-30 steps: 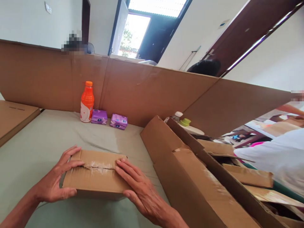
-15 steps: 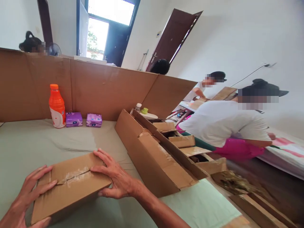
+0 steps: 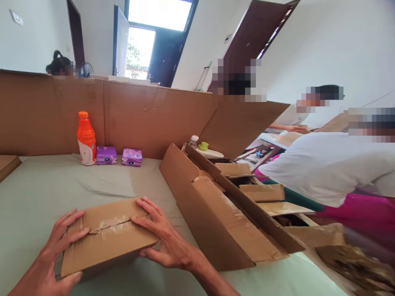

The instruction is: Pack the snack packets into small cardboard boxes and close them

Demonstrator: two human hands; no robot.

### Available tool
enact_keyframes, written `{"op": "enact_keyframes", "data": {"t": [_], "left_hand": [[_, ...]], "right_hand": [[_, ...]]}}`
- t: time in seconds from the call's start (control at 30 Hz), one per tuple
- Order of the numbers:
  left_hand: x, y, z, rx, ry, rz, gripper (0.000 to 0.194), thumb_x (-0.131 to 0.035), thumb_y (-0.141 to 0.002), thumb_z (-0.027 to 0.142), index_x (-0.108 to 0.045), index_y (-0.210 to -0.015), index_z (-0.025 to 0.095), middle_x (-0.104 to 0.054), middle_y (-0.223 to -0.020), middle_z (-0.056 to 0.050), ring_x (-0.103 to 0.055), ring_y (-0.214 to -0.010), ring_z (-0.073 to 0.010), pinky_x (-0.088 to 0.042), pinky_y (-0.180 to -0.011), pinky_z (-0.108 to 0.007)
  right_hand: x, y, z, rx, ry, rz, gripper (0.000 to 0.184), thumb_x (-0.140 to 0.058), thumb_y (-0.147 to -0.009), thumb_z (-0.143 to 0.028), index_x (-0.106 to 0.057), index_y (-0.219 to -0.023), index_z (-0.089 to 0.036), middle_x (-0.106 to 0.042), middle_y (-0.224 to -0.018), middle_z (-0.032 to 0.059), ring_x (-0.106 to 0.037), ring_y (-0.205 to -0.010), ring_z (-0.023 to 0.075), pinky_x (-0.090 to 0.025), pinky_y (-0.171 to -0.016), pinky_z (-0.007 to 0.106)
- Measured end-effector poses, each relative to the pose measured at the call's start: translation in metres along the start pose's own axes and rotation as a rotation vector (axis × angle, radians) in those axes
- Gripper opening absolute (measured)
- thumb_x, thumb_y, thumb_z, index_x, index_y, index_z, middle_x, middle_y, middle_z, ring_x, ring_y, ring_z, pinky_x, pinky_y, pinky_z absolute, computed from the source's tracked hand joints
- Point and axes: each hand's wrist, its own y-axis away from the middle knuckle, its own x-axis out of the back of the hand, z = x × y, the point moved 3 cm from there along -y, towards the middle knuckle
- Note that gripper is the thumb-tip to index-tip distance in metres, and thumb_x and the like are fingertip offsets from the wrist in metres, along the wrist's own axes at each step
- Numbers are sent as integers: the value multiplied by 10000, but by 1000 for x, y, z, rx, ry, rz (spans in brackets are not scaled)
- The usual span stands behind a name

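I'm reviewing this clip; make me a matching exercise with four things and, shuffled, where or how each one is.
Things:
1. Small box
2. Bottle
3. Purple packs
4. Right hand

Places and states:
A. Lying to the right of something upright with an orange cap
B. At the right-hand end of something brown
C. Rough seam along the top
D. Standing upright, orange-capped

Pairs: 1-C, 2-D, 3-A, 4-B

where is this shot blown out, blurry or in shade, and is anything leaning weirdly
Head view, top: the window is blown out nearly white; head view, lower right: the brownish clutter is smeared; head view, near centre: the cardboard box is fairly sharp, its near side shaded; head view, upper right: the dark door leans, from tilt or lens stretch, can't tell which.
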Motion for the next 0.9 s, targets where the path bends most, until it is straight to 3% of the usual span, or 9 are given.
{"op": "enact_keyframes", "data": {"t": [0.13, 0.33, 0.6, 0.9], "left_hand": [[-1, -8, -4, -9, 52, -35, 569, -562, -853, 324, -490, -1416, 359, -316, -1633, -64, -268, -1513, -382, -402, -1122, -637], [0, -15, -7, 110, 113, -17, 563, -507, -874, 314, -505, -1437, 328, -167, -1696, -61, -339, -1491, -366, -479, -1086, -517], [-18, 4, 7, 322, 51, 204, 555, -479, -961, 348, -370, -1505, 355, -368, -1620, -68, -404, -1466, -322, -459, -1117, -521], [-27, 8, -12, 283, 16, 260, 559, -498, -953, 463, -407, -1492, 346, -423, -1583, -75, -448, -1430, -357, -430, -1133, -577]], "right_hand": [[-4, 9, -8, -23, 31, 30, 682, -744, -816, -375, -505, -1442, -246, -258, -1651, 135, -171, -1540, 370, -298, -1186, 615], [-19, 19, -27, -96, 215, 196, 712, -700, -863, -305, -399, -1506, -256, -333, -1621, 143, -258, -1514, 368, -426, -1114, 597], [-30, 24, -32, -164, 251, 344, 830, -639, -902, -330, -189, -1590, -221, -371, -1595, 178, -360, -1471, 366, -431, -1099, 577], [-43, 22, -36, -262, 174, 453, 903, -669, -835, -256, -171, -1587, -203, -296, -1632, 174, -365, -1475, 331, -431, -1134, 504]]}}
